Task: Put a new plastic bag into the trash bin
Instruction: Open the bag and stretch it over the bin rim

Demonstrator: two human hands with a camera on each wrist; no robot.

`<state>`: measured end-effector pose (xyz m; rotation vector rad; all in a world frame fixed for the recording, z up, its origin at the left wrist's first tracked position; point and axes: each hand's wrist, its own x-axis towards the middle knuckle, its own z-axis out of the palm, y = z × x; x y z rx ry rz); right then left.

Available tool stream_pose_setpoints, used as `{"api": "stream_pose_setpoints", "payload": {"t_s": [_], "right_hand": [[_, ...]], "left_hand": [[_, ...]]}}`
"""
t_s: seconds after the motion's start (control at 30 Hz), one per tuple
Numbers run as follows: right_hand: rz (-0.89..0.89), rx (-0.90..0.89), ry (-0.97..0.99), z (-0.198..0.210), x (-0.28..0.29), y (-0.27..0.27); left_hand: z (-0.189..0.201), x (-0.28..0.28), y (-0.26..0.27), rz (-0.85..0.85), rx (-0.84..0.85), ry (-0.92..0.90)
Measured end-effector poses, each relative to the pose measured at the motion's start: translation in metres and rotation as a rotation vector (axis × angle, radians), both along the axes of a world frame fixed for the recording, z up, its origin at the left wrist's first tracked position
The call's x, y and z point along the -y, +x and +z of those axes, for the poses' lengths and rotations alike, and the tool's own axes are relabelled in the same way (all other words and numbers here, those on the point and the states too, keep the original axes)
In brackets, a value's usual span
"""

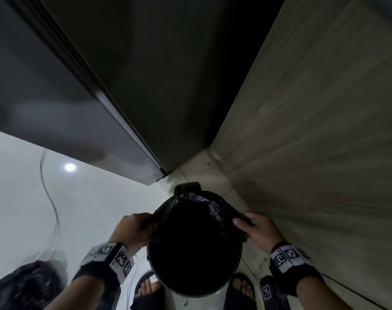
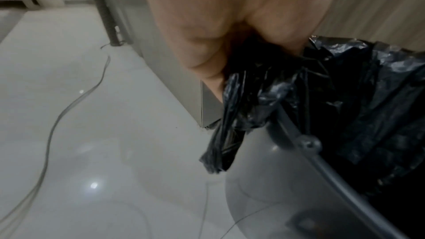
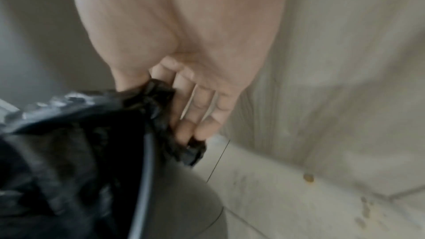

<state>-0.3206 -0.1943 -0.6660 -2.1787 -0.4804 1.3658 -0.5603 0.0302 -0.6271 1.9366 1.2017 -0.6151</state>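
At the far left of the head view a cable [image 1: 53, 209] lies on the pale tiled floor [image 1: 18, 198], and a crumpled black bag [image 1: 25, 285] sits on the floor near the lower left corner. Behind them stands a dark grey cabinet [image 1: 56, 104].

The left hand [image 1: 132, 229] has a closed grip: its fingers are curled around a bunched edge of the black plastic bag [image 1: 204, 204] at the left side of the bin rim. In the left wrist view this bunch hangs down outside the grey trash bin [image 2: 264, 188].

The bin stands on the floor between the person's two feet in black sandals [image 1: 239, 291]. The bag is inside it, and its edge is folded over the far part of the rim.

The right hand [image 1: 257, 229] also grips the bag: thumb and fingers pinch a gathered piece of it at the right side of the rim. Just beside this hand rises a light wood-grain panel [image 1: 324, 130].
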Motion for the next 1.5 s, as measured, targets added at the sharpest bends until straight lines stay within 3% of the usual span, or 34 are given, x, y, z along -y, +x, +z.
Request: {"api": "stream_pose_setpoints", "payload": {"t_s": [0.23,0.33,0.47,0.57,0.7,0.8,0.93,1.07,1.4,1.5], "right_hand": [[-0.138,0.131,0.048,0.000,-0.044,0.011],[-0.227,0.276,0.141,0.001,-0.054,0.026],[-0.271,0.312,0.180,0.012,-0.040,0.027],[-0.295,0.293,0.186,0.022,-0.027,0.024],[-0.307,0.209,0.243,0.019,-0.020,0.031],[-0.399,0.152,0.252,0.018,-0.023,0.032],[-0.518,0.070,0.308,0.020,-0.024,0.029],[-0.568,-0.069,0.386,0.023,-0.028,0.025],[-0.648,0.074,0.301,0.020,-0.036,0.030],[-0.580,0.121,0.267,0.018,-0.038,0.032]], "left_hand": [[-0.016,-0.015,0.028,0.078,0.105,0.270],[-0.014,-0.032,0.041,0.209,0.302,0.332],[-0.012,-0.030,0.027,0.213,0.479,0.356],[-0.014,-0.027,0.011,0.210,0.517,0.303],[-0.015,-0.037,0.015,0.454,0.530,0.269],[-0.018,-0.037,0.013,0.483,0.528,0.270],[-0.018,-0.030,0.011,0.584,0.574,0.103],[-0.011,-0.035,0.017,0.594,0.558,0.045],[-0.003,-0.041,0.023,0.808,0.651,-0.111],[0.003,-0.040,0.027,0.776,0.665,-0.173]]}}
